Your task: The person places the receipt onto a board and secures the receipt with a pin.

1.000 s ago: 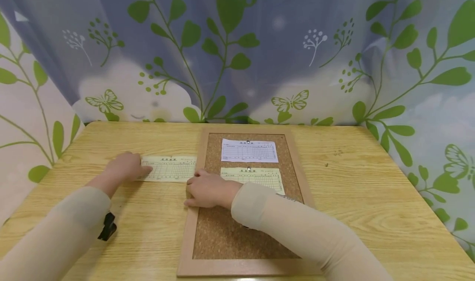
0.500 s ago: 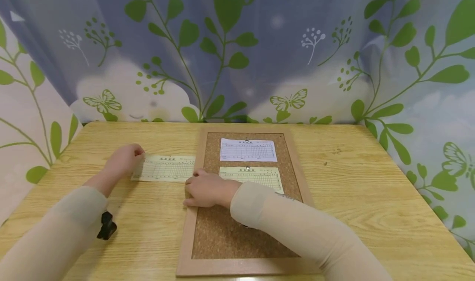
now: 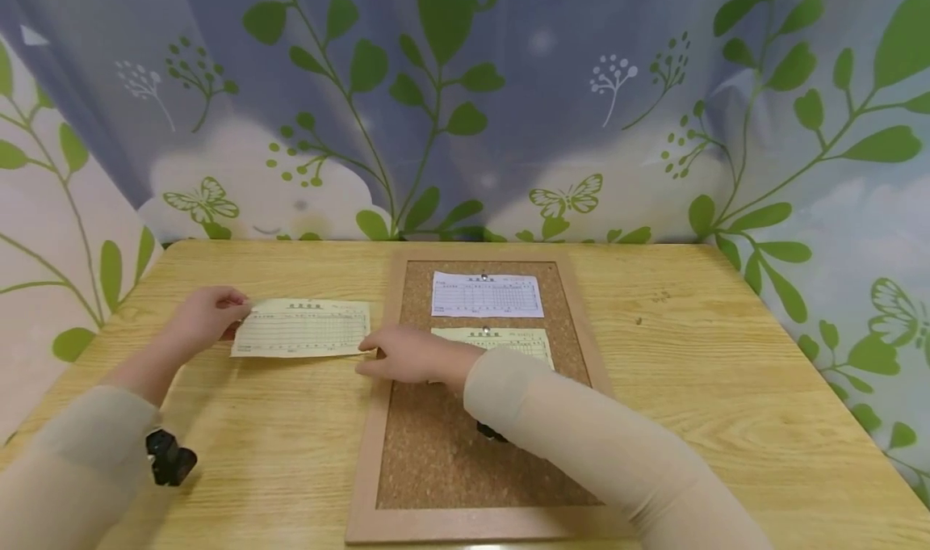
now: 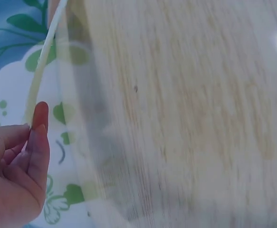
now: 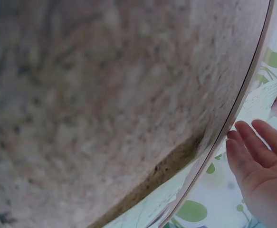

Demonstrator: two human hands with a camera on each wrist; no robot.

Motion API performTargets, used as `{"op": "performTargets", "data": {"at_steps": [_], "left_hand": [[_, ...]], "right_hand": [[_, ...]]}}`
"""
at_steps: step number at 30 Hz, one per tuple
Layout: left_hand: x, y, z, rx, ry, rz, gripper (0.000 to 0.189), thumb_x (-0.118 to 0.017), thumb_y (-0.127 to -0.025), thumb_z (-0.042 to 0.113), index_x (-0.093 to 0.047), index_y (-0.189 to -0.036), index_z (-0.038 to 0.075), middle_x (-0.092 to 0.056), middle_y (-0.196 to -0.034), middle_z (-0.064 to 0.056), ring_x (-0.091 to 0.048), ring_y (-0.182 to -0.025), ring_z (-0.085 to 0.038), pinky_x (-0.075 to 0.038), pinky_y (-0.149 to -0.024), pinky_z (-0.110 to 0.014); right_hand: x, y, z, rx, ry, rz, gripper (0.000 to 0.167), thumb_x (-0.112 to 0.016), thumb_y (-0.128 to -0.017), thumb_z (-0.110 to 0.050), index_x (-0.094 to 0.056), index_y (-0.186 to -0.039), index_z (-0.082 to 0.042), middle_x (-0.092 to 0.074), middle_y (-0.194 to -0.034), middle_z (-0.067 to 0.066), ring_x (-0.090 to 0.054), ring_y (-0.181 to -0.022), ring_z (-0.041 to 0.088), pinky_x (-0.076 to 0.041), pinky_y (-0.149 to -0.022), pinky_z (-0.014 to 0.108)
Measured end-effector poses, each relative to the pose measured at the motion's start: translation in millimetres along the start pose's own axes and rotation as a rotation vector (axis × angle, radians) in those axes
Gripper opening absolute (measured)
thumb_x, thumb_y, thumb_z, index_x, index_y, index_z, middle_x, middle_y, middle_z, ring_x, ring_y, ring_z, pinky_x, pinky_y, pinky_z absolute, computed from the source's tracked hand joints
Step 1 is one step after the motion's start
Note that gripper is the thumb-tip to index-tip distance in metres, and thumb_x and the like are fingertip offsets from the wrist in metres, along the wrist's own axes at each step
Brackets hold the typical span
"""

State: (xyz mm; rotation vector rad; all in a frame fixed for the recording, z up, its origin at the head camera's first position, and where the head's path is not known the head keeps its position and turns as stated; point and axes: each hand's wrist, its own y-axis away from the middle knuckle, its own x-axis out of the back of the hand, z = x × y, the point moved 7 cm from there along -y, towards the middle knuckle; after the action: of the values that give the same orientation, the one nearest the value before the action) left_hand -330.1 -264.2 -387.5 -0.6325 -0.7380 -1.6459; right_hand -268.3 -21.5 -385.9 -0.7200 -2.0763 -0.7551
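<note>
A pale yellow printed receipt slip [image 3: 301, 329] is lifted just above the table, left of the corkboard [image 3: 429, 469]. My left hand [image 3: 203, 320] pinches its left edge between thumb and fingers; the left wrist view shows the slip [image 4: 42, 66] nearly edge-on above that pinch. Over the board's left frame, my right hand [image 3: 414, 354] has its fingertips at the slip's lower right corner, thumb apart from the fingers. In the right wrist view its fingers [image 5: 259, 145] are extended beside the slip. Whether they touch it is unclear.
Pinned on the board are a whitish slip [image 3: 487, 295] and, below it, another yellow slip [image 3: 538, 345], partly hidden by my right arm. A silver pushpin [image 3: 484, 277] holds the upper one. The wooden table [image 3: 697, 388] meets a leaf-patterned curtain [image 3: 639, 211] behind.
My left hand has picked up the loose slip's left edge and drawn it leftward, off the board's frame. My right hand has risen slightly from the frame, its fingers and thumb parting.
</note>
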Motion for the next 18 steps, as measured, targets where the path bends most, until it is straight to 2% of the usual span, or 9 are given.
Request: {"op": "performTargets", "data": {"at_steps": [5, 8, 10, 15, 18], "left_hand": [[7.7, 6.3, -9.1, 0.027, 0.085, -0.044, 0.040, -0.043, -0.100, 0.020, -0.044, -0.121, -0.014, -0.058, -0.102, -0.021, -0.054, -0.077, -0.010, -0.052, -0.068, -0.030], [11.9, 10.1, -13.1, 0.051, 0.139, -0.056, 0.043, -0.043, -0.100, 0.023, -0.042, -0.123, -0.013, -0.058, -0.098, -0.011, -0.053, -0.076, -0.008, -0.052, -0.068, -0.027], [13.8, 12.7, -14.2, 0.061, 0.168, -0.064, 0.044, -0.043, -0.100, 0.023, -0.041, -0.124, -0.014, -0.058, -0.097, -0.008, -0.054, -0.076, -0.007, -0.052, -0.068, -0.026], [14.1, 19.4, -8.3, 0.065, 0.197, -0.072, 0.044, -0.044, -0.100, 0.022, -0.042, -0.124, -0.014, -0.057, -0.096, -0.007, -0.054, -0.075, -0.006, -0.052, -0.068, -0.025], [10.7, 21.7, -3.8, 0.060, 0.217, -0.081, 0.042, -0.046, -0.099, 0.020, -0.042, -0.123, -0.014, -0.056, -0.094, -0.005, -0.054, -0.074, -0.007, -0.052, -0.068, -0.024]], "right_hand": [[8, 1.5, 8, -0.068, -0.132, 0.080, 0.045, -0.051, -0.097, -0.033, -0.051, -0.134, -0.009, -0.056, -0.129, 0.004, -0.052, -0.116, 0.014, -0.043, -0.092, 0.026], [12, 1.6, 14, -0.103, -0.191, 0.123, 0.043, -0.053, -0.096, -0.032, -0.053, -0.132, -0.008, -0.058, -0.125, 0.004, -0.053, -0.114, 0.015, -0.044, -0.091, 0.027], [14, 2.0, 17, -0.119, -0.234, 0.141, 0.043, -0.053, -0.096, -0.031, -0.053, -0.132, -0.008, -0.059, -0.124, 0.004, -0.054, -0.113, 0.016, -0.045, -0.089, 0.028], [15, 1.3, 22, -0.121, -0.357, 0.160, 0.042, -0.054, -0.096, -0.028, -0.053, -0.131, -0.005, -0.059, -0.123, 0.007, -0.060, -0.103, 0.016, -0.048, -0.085, 0.029], [14, 0.0, 24, -0.118, -0.470, 0.159, 0.041, -0.054, -0.096, -0.023, -0.053, -0.131, -0.002, -0.062, -0.118, 0.010, -0.063, -0.097, 0.017, -0.049, -0.083, 0.030]]}}
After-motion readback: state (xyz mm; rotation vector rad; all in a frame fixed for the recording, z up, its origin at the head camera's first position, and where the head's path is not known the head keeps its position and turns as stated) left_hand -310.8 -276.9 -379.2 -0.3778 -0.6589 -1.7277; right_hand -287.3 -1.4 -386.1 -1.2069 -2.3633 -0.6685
